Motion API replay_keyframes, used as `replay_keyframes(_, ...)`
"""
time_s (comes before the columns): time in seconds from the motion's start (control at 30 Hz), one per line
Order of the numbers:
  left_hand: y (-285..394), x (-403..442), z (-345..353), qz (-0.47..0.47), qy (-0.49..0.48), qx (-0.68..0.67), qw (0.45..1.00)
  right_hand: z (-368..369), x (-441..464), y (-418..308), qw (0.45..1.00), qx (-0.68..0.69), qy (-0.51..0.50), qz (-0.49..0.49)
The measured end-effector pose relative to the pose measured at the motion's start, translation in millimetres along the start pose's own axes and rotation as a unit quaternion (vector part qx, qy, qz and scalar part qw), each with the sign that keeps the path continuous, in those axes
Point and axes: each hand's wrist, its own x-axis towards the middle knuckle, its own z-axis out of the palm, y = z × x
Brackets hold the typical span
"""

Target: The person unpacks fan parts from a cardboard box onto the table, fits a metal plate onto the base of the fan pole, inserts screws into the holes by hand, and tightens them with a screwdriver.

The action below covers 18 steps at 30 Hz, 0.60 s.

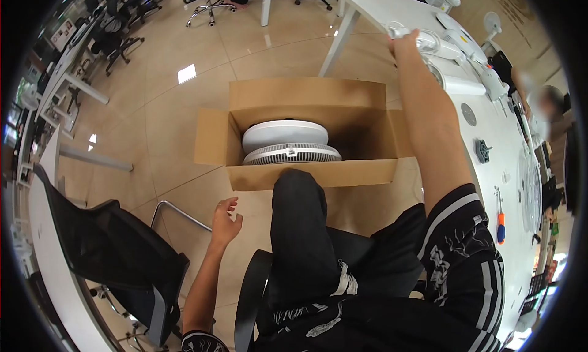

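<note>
My right hand (pixel 404 46) reaches out to the far edge of the white table, its fingers curled around a white part in clear plastic (pixel 429 43). The part's exact kind is hard to make out. My left hand (pixel 226 222) hangs over the floor to the left of my knee, fingers apart, with nothing in it. In front of my knees stands an open cardboard box (pixel 309 93). Inside its left half are a round white disc (pixel 285 133) and a round fan grille (pixel 291 153), side by side on edge.
On the white table (pixel 490 144) lie a screwdriver (pixel 501 228), a dark star-shaped part (pixel 483 150), a grey disc (pixel 468 114) and white fan parts. A black mesh chair (pixel 110 242) stands at left. Another person sits across the table.
</note>
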Motion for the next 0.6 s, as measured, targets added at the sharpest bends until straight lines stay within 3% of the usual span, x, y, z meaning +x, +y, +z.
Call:
replay_keyframes(0.07, -7.3, -14.6, -2.2, -0.017, 0.003, -0.002, 1.0, -1.2, 11.7, 1.9, 0.998, 0.009, 0.026, -0.061)
replay_keyframes(0.2, -16.0, -28.5, 4.4, -0.027, -0.01, -0.018, 0.999, -25.7, -73.3, 25.3, 0.99, -0.001, 0.067, -0.123)
replay_keyframes(0.27, -20.7, -25.0, 12.9, -0.028, -0.017, -0.027, 0.999, -54.3, -80.9, 58.4, 0.963, -0.169, 0.004, -0.211)
replay_keyframes(0.3, -24.1, -15.2, 18.4, 0.016, -0.007, -0.039, 0.999, -80.3, -90.7, 78.9, 0.943, -0.257, -0.074, -0.199)
replay_keyframes(0.37, -15.3, 8.5, 23.4, 0.066, 0.003, -0.034, 0.997, -144.6, -102.6, 116.2, 0.849, -0.438, -0.273, -0.117)
replay_keyframes(0.47, -10.3, 67.6, 34.6, 0.018, -0.004, -0.129, 0.992, -229.4, -134.0, 163.3, 0.713, -0.639, -0.284, -0.054)
replay_keyframes(0.5, -16.2, 91.4, 40.4, -0.005, -0.006, -0.153, 0.988, -267.6, -102.3, 178.4, 0.607, -0.697, -0.353, -0.148)
replay_keyframes(0.53, -22.4, 116.1, 46.5, -0.005, -0.001, -0.153, 0.988, -281.9, -105.7, 175.7, 0.524, -0.75, -0.378, -0.141)
replay_keyframes(0.6, -30.1, 156.2, 55.8, -0.02, -0.001, -0.126, 0.992, -317.9, -88.6, 177.2, 0.438, -0.807, -0.386, -0.089)
